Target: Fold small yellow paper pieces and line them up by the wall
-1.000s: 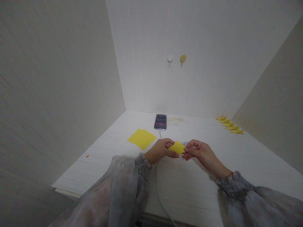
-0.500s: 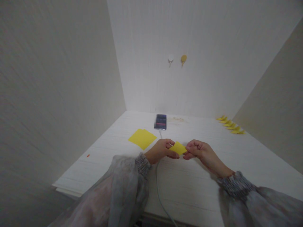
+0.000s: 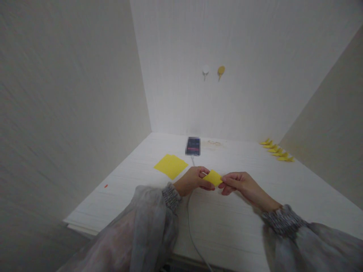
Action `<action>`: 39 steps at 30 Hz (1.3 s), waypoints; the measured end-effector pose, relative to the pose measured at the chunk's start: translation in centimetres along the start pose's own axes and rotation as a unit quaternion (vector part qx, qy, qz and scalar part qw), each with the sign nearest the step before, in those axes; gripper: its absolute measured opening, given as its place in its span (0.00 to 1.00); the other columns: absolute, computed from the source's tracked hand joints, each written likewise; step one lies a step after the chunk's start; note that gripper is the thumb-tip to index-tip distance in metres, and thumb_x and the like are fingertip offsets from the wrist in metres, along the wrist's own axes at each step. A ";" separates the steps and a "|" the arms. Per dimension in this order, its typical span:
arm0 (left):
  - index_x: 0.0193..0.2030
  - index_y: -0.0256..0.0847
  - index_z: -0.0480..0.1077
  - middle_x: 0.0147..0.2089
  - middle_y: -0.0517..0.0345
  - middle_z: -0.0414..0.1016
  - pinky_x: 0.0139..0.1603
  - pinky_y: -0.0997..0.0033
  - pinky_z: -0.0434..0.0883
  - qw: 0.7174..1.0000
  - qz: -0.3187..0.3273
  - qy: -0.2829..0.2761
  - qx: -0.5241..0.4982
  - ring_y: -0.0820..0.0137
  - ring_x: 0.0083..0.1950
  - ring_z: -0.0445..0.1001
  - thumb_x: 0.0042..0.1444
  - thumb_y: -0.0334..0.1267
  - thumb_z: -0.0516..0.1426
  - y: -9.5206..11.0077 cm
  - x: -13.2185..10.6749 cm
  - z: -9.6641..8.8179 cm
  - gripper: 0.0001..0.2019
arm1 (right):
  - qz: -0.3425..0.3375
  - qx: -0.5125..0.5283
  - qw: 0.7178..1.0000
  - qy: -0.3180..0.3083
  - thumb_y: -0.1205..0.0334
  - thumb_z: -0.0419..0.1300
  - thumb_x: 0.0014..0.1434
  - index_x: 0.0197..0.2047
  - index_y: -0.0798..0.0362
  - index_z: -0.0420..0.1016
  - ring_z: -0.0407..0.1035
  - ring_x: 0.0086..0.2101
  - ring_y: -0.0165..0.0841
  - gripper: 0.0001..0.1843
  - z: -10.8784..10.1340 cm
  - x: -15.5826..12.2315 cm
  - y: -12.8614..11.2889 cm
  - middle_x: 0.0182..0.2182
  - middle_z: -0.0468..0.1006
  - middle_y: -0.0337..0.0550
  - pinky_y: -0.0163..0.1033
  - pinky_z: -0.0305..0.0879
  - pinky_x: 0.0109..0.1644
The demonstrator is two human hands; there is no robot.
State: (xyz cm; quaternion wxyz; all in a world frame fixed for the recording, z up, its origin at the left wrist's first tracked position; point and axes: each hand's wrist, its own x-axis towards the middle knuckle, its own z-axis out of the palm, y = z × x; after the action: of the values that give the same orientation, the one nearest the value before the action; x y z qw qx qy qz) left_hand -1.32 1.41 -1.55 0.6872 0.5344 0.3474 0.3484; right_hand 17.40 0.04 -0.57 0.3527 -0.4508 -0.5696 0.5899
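Observation:
A small folded square of yellow paper (image 3: 213, 178) is held just above the table, turned so a corner points up. My left hand (image 3: 196, 179) pinches its left corner between thumb and fingers. At the right corner, the thumb and index finger of my right hand (image 3: 237, 183) close on the paper, while the other fingers curl beneath. Left of my left hand lies a stack of larger yellow paper sheets (image 3: 171, 166), flat on the white table (image 3: 227, 226).
Several folded yellow paper pieces (image 3: 276, 150) stand in a row along the right wall. A phone (image 3: 193, 146) lies near the back wall, its white cable (image 3: 190, 230) running to the front edge. A small orange scrap (image 3: 106, 186) is at left. Two hooks (image 3: 221, 70) hang on the wall.
My right hand has shifted its fingers slightly at the paper's right corner, its lower fingers moving down a little. My left hand and the paper look nearly unchanged.

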 end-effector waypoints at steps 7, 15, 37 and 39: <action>0.34 0.33 0.64 0.28 0.54 0.73 0.32 0.71 0.68 1.000 -0.002 0.004 0.007 0.74 0.26 0.71 0.27 0.29 0.65 0.2 0.0 0.0 0.22 | -0.010 -0.029 0.999 0.026 0.54 0.60 0.45 0.22 0.59 0.71 0.69 0.18 0.28 0.14 0.5 -0.2 -0.4 0.19 0.75 0.41 0.34 0.65 0.25; 0.34 0.33 0.64 0.26 0.56 0.72 0.31 0.72 0.67 1.000 0.004 0.015 0.015 0.75 0.25 0.70 0.27 0.29 0.65 0.5 -0.1 0.0 0.22 | -0.019 -0.045 0.998 0.049 0.50 0.59 0.44 0.22 0.58 0.69 0.69 0.18 0.28 0.17 0.9 -0.2 -0.6 0.18 0.74 0.40 0.34 0.65 0.24; 0.36 0.34 0.64 0.29 0.54 0.73 0.30 0.74 0.65 0.998 0.012 -0.027 0.061 0.74 0.27 0.70 0.30 0.32 0.64 0.1 -0.1 -0.3 0.23 | 0.021 0.042 0.998 -0.029 0.59 0.60 0.44 0.25 0.58 0.72 0.66 0.16 0.27 0.10 2.2 -0.5 0.4 0.18 0.75 0.40 0.31 0.62 0.21; 0.37 0.33 0.65 0.30 0.53 0.74 0.31 0.73 0.66 0.997 0.016 -0.029 0.071 0.73 0.28 0.71 0.29 0.32 0.64 0.0 0.0 -0.4 0.24 | 0.028 0.056 0.997 -0.034 0.58 0.60 0.45 0.25 0.58 0.72 0.68 0.17 0.28 0.10 2.1 -0.5 0.3 0.19 0.76 0.42 0.33 0.64 0.23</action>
State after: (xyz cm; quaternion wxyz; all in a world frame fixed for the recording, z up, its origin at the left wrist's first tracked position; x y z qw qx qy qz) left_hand -1.71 1.58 -1.66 0.6517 0.5973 0.3428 0.3179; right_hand 15.63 -1.21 -0.92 0.3409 -0.4257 -0.5345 0.6457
